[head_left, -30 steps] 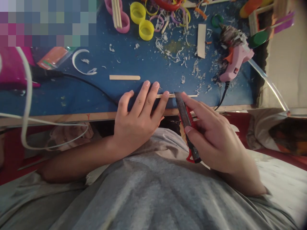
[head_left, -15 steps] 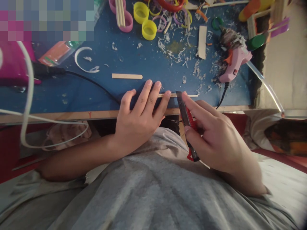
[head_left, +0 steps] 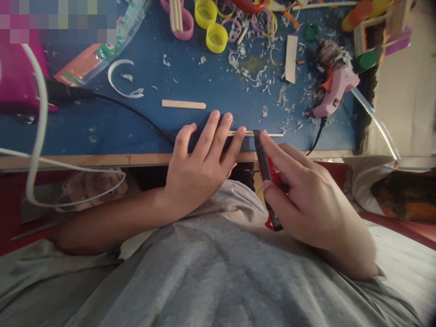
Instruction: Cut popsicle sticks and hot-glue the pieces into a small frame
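My left hand (head_left: 204, 156) lies on the blue table with its fingers spread. Its fingertips press down on a thin wooden stick (head_left: 275, 135), partly hidden under them, near the front edge. In my right hand (head_left: 304, 195) is a red and black utility knife (head_left: 264, 165), gripped with the index finger stretched along its top. The knife's front end rests across the stick, just right of my left fingers. A flat popsicle stick (head_left: 184, 104) with one rounded end lies beyond my left hand.
A pink glue gun (head_left: 335, 93) with a clear glue stick lies at right, its cord hanging over the edge. Yellow rings (head_left: 217, 38), pink rings (head_left: 185, 25) and white shavings (head_left: 252, 81) lie farther back. A black cord (head_left: 136, 109) and white cable (head_left: 41, 113) run at left.
The whole view has shifted slightly, so the table things appear a little higher and to the right. Both hands keep nearly the same pose, with the knife still on the stick.
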A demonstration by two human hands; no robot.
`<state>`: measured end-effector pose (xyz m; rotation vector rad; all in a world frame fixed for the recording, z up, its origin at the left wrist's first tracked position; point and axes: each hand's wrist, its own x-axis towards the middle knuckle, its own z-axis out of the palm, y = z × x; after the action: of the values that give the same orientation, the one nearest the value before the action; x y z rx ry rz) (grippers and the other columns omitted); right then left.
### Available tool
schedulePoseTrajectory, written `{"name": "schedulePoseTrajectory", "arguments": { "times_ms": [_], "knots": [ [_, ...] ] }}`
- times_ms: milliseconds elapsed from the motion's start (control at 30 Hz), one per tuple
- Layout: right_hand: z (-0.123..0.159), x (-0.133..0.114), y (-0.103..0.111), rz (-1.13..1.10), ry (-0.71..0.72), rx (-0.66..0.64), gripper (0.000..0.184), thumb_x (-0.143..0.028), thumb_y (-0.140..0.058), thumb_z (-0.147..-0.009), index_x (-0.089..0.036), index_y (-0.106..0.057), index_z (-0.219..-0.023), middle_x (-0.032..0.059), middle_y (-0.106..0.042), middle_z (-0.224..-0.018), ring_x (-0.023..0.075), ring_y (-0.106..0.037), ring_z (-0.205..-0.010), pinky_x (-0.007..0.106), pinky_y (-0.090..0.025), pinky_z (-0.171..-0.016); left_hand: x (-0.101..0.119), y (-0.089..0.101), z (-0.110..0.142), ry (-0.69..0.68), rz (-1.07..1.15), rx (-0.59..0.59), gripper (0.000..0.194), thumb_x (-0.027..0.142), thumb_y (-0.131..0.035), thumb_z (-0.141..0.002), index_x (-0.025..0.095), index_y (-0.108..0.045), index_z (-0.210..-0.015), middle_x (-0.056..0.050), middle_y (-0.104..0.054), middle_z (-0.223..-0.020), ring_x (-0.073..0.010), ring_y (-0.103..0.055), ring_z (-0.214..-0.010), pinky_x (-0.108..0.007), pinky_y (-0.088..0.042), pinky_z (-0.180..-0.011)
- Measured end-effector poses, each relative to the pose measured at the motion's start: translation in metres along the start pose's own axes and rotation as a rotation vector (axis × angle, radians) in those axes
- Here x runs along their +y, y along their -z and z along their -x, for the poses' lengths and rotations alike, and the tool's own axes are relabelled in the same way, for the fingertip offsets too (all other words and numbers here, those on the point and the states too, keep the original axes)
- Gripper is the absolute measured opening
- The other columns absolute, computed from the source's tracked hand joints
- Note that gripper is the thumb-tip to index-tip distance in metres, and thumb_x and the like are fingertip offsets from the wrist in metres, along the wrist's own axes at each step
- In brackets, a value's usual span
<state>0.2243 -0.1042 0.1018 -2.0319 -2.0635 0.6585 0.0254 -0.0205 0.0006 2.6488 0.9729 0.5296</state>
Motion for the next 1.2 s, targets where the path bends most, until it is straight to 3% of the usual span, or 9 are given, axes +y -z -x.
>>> {"name": "schedulePoseTrajectory", "arguments": {
  "times_ms": [300,533,633,800,1033,1200],
  "knots": [
    [-0.001,0.001,-0.001,-0.053,0.0,0.039,0.073,-0.019,-0.051,-0.102,-0.014,-0.052,-0.175,0.0174,-0.076,-0.115,0.0342,-0.078,-0.1,0.056,-0.071,-0.089,0.0,0.004,-0.001,-0.014,-0.003,-0.015,0.059,0.044,-0.05,-0.121,0.03,-0.046,-0.178,-0.012,-0.042,-0.186,-0.0376,-0.044,-0.174,-0.067,-0.046,-0.137],
    [-0.005,0.01,0.01,-0.111,-0.023,-0.015,0.074,-0.018,-0.055,-0.101,-0.027,-0.055,-0.175,0.0153,-0.082,-0.132,0.0362,-0.082,-0.111,0.062,-0.07,-0.102,0.0,0.003,0.0,-0.06,-0.084,0.007,0.058,0.041,-0.047,-0.122,0.024,-0.045,-0.178,-0.016,-0.044,-0.184,-0.0375,-0.046,-0.173,-0.066,-0.047,-0.136],
    [-0.007,0.009,0.014,-0.094,0.005,-0.028,0.075,-0.018,-0.057,-0.1,-0.025,-0.055,-0.175,0.0163,-0.08,-0.144,0.0362,-0.083,-0.112,0.064,-0.069,-0.104,0.0,0.0,0.001,-0.083,-0.125,0.066,0.058,0.039,-0.049,-0.121,0.02,-0.047,-0.176,-0.018,-0.048,-0.182,-0.0381,-0.051,-0.17,-0.063,-0.05,-0.134],
    [-0.008,0.005,0.011,-0.018,0.058,-0.016,0.074,-0.018,-0.056,-0.099,-0.011,-0.055,-0.173,0.0193,-0.08,-0.127,0.0349,-0.082,-0.107,0.056,-0.071,-0.096,0.0,-0.005,0.001,-0.055,-0.094,0.102,0.059,0.04,-0.052,-0.12,0.025,-0.048,-0.177,-0.015,-0.05,-0.181,-0.0379,-0.053,-0.169,-0.061,-0.048,-0.135],
    [0.001,-0.001,0.002,0.034,0.051,0.026,0.073,-0.017,-0.053,-0.1,-0.015,-0.054,-0.173,0.0146,-0.076,-0.112,0.0298,-0.076,-0.092,0.047,-0.068,-0.082,0.001,-0.005,0.0,-0.096,-0.149,0.134,0.058,0.041,-0.049,-0.121,0.02,-0.049,-0.175,-0.019,-0.054,-0.178,-0.0391,-0.056,-0.167,-0.065,-0.049,-0.134],
    [0.002,-0.001,-0.005,0.027,0.052,0.055,0.074,-0.018,-0.049,-0.101,-0.009,-0.051,-0.174,0.0143,-0.072,-0.108,0.028,-0.073,-0.088,0.044,-0.066,-0.075,0.0,-0.005,0.0,-0.051,-0.064,0.06,0.059,0.042,-0.044,-0.122,0.024,-0.043,-0.177,-0.014,-0.048,-0.184,-0.0371,-0.051,-0.171,-0.062,-0.042,-0.139]
  ]
}}
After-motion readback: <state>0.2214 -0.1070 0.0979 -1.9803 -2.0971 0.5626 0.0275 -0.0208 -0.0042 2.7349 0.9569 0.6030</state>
